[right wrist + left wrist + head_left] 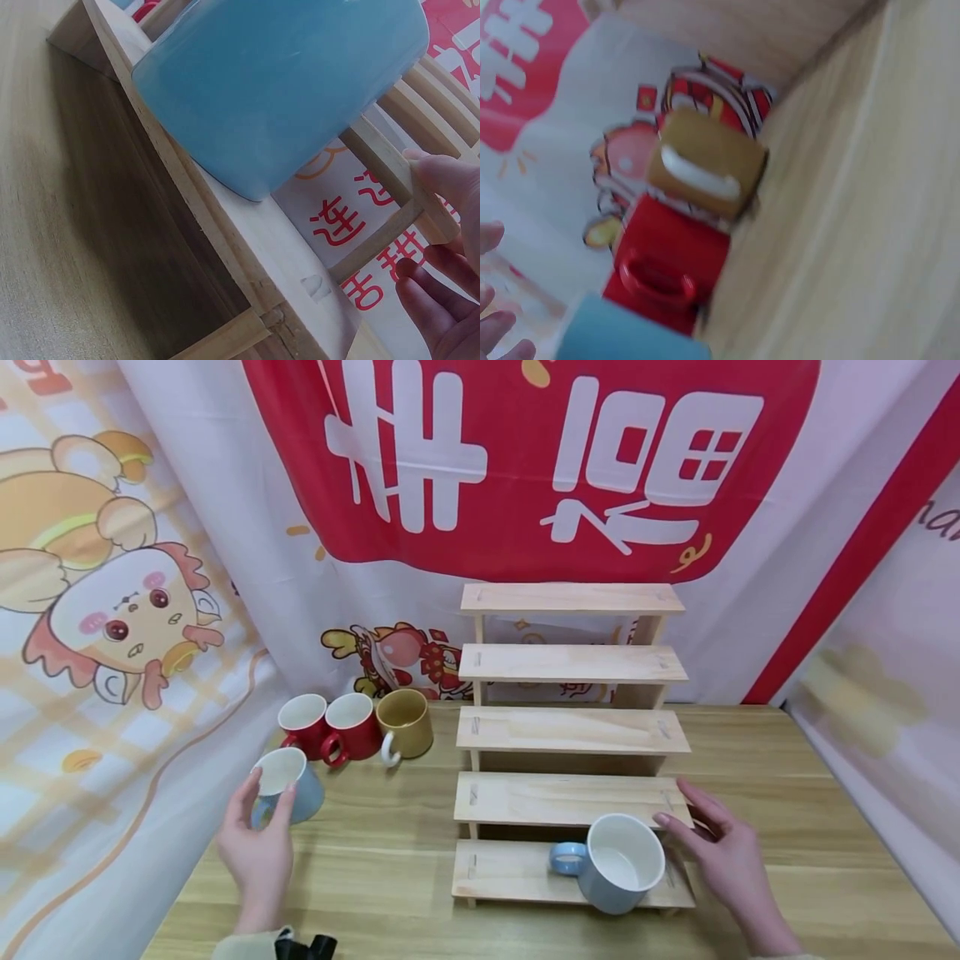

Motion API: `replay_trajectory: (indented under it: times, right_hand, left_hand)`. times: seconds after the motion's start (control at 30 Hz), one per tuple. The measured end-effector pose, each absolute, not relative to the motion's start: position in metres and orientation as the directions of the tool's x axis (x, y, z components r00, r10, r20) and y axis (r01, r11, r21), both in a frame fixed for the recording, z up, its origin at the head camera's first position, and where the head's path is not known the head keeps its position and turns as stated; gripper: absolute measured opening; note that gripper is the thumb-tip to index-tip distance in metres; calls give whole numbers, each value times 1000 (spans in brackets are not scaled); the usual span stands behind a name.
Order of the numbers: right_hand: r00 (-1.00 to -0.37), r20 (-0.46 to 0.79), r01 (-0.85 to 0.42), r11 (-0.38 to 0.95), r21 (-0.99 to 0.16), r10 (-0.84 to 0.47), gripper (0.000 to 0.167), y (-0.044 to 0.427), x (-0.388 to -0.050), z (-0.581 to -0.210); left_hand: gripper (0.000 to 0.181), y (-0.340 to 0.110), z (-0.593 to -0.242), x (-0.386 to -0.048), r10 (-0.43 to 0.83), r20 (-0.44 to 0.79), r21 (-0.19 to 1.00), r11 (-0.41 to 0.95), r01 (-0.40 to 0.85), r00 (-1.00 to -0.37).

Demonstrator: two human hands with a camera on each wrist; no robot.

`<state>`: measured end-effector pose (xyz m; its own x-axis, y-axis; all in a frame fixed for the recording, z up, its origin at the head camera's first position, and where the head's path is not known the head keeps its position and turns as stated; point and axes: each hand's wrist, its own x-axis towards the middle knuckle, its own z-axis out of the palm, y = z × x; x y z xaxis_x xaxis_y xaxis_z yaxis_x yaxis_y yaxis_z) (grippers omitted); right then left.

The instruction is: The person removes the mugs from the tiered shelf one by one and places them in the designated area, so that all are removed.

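My left hand (pixel 258 847) is at a light blue mug (pixel 306 793) on the left of the table. Its fingers reach over the mug's rim; the left wrist view shows several fingers (pixel 496 326) spread apart above the mug. With my right hand (pixel 729 856) I hold the right end of the second-lowest step of a wooden tiered stand (pixel 555 797), thumb on the board, fingers beyond its edge. A second blue mug (pixel 618 872) stands upright on the lowest step, right of its middle, handle pointing left. In the right wrist view this mug (pixel 277 90) rests near the front edge.
Behind the left mug stand two red mugs (pixel 354 731) side by side and a mustard mug (pixel 408 727) with a white handle. The stand's upper steps rise toward a printed cloth backdrop (pixel 405 543). Cloth also lines both sides of the wooden table (pixel 375 868).
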<state>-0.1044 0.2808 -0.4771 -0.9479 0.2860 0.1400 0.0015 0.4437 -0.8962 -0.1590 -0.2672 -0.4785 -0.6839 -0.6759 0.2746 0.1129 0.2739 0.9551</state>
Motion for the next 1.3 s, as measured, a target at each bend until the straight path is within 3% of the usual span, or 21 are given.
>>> replay_trajectory:
  times: [0.4, 0.63, 0.8, 1.0, 1.3]
  right_hand:
    - [-947, 140, 4, 445, -896, 289, 64, 282, -104, -478]
    - [-949, 136, 5, 445, -895, 284, 65, 282, -105, -477]
    - [-951, 134, 6, 449, -894, 279, 66, 282, -105, -478]
    - [-950, 137, 4, 451, -893, 279, 66, 283, -106, -478]
    - [-950, 141, -2, 446, -895, 278, 64, 282, -105, -478]
  left_hand:
    - [48, -192, -426, -151, -332, 430, 900, 226, 372, -839]
    - [46, -149, -414, -149, -75, 442, 888, 176, 424, -894]
    - [48, -118, -415, -143, 121, 420, 889, 144, 435, -899]
    - [51, -84, -424, -133, 323, 297, 927, 128, 353, -898]
    - [51, -49, -448, -121, 517, 231, 947, 74, 312, -824]
